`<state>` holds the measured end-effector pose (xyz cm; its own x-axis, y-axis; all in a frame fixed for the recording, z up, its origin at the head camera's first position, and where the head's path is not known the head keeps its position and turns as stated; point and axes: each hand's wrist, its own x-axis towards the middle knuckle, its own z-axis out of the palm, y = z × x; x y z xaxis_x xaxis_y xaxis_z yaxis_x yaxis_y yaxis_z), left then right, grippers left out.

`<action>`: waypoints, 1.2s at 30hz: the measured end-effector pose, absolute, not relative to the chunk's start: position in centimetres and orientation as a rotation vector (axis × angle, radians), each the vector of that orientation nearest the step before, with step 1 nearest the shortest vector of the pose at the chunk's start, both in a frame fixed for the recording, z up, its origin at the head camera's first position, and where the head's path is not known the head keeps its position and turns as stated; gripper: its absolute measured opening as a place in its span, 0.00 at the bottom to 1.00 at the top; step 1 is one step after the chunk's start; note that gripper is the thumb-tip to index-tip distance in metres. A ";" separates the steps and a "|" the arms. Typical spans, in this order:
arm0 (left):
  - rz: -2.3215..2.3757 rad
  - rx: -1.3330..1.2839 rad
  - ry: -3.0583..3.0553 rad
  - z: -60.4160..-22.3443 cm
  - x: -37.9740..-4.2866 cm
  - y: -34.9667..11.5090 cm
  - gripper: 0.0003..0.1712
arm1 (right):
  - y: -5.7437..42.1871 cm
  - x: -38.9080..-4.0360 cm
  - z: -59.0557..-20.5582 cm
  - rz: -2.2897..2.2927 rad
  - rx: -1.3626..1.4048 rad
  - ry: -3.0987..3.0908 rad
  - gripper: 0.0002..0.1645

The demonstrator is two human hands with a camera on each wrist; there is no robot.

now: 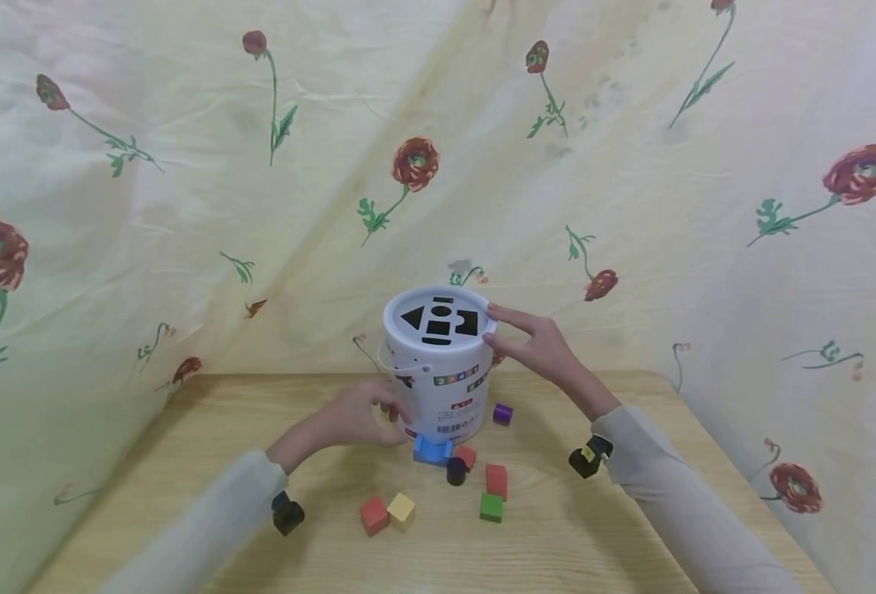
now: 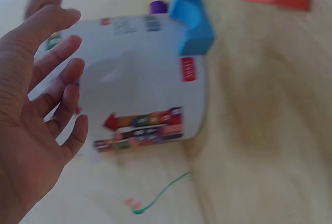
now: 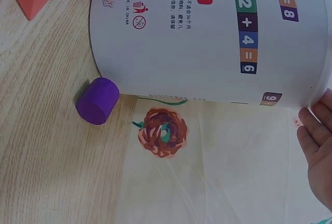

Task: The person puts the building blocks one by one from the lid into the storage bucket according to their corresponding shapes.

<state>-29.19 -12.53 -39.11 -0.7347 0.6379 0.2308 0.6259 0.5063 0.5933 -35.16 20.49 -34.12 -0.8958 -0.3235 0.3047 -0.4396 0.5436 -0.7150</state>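
A white bucket (image 1: 445, 388) with a shape-hole lid (image 1: 417, 328) stands near the back of the table, printed with sums and labels. My right hand (image 1: 542, 346) touches the right side of its rim, fingers mostly straight. In the right wrist view, the fingertips (image 3: 311, 123) lie along the rim. Low at the bucket's left side is my left hand (image 1: 364, 415), its fingers loosely bent and holding nothing; the left wrist view shows the fingers (image 2: 70, 73) spread beside the wall. A blue block (image 1: 432, 451) with a curved notch sits right at the bucket's foot.
Before the bucket lie a dark cylinder (image 1: 456, 471), a yellow cube (image 1: 402, 511), a green block (image 1: 492, 507) and several red blocks (image 1: 374, 515). A purple cylinder (image 3: 97, 101) lies to the bucket's right. Flowered cloth (image 1: 319, 206) hangs behind the table (image 1: 557, 536).
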 end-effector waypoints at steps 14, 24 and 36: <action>0.613 1.117 2.516 -42.5 -27.5 -11.3 0.19 | 20.5 -35.2 -34.2 1.268 0.645 -2.639 0.39; 0.480 1.165 2.509 -43.6 -27.5 -10.8 0.18 | 20.5 -35.2 -34.2 1.269 0.640 -2.639 0.39; 0.416 1.204 2.648 -44.0 -27.4 -10.3 0.17 | 20.5 -35.4 -34.3 1.284 0.633 -2.638 0.40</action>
